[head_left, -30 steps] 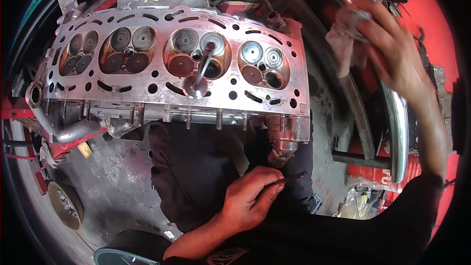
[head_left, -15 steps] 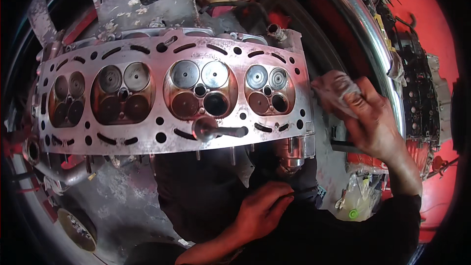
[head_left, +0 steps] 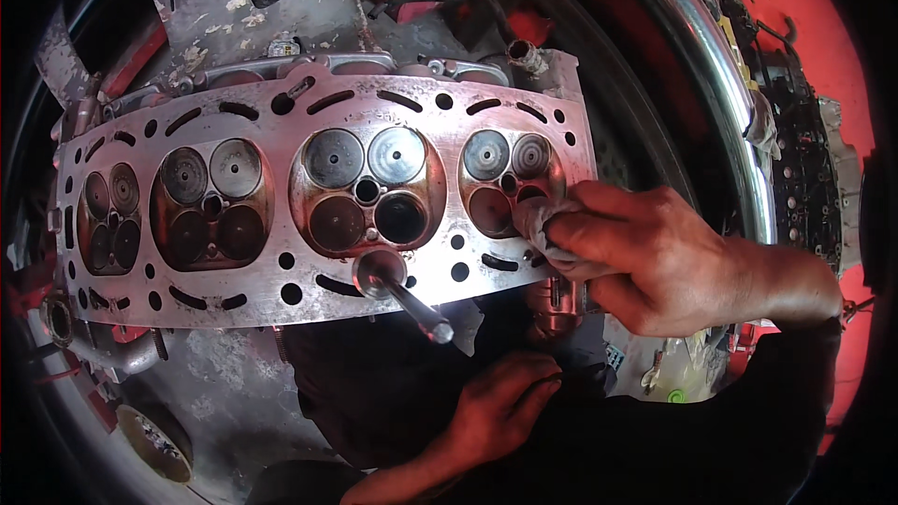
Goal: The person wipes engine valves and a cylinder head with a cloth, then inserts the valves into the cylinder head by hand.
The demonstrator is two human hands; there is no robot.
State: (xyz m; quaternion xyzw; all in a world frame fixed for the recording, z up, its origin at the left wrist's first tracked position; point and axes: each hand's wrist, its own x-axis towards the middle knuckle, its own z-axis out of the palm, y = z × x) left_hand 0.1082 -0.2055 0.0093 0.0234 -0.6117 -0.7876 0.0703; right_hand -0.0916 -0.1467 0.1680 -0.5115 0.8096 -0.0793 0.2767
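Note:
A cylinder head (head_left: 253, 266) lies with its flat face and combustion chambers upward. My right hand (head_left: 655, 252) is shut on a greyish crumpled rag (head_left: 543, 224), pressing it at the uncovered valve port of the rightmost chamber. Most of that port is hidden by the rag and fingers. A loose engine valve (head_left: 379, 271) rests on the face near the front edge, its stem sticking out past the edge. In the third chamber, one port (head_left: 400, 217) also has no valve in it. My left hand (head_left: 500, 407) is curled over my lap; what its fingers hold, if anything, cannot be made out.
A grey metal stand (head_left: 309, 0) with flaking paint is behind the head. A shiny curved metal rim (head_left: 702, 65) runs down the right, with dark engine parts (head_left: 795, 159) beyond. A round container (head_left: 154, 444) sits at lower left, a clear plastic bag (head_left: 687, 369) at lower right.
My right hand has come left with the rag, from beside the cylinder head onto its rightmost chamber. The loose valve's stem has swung toward me. My left hand stays put.

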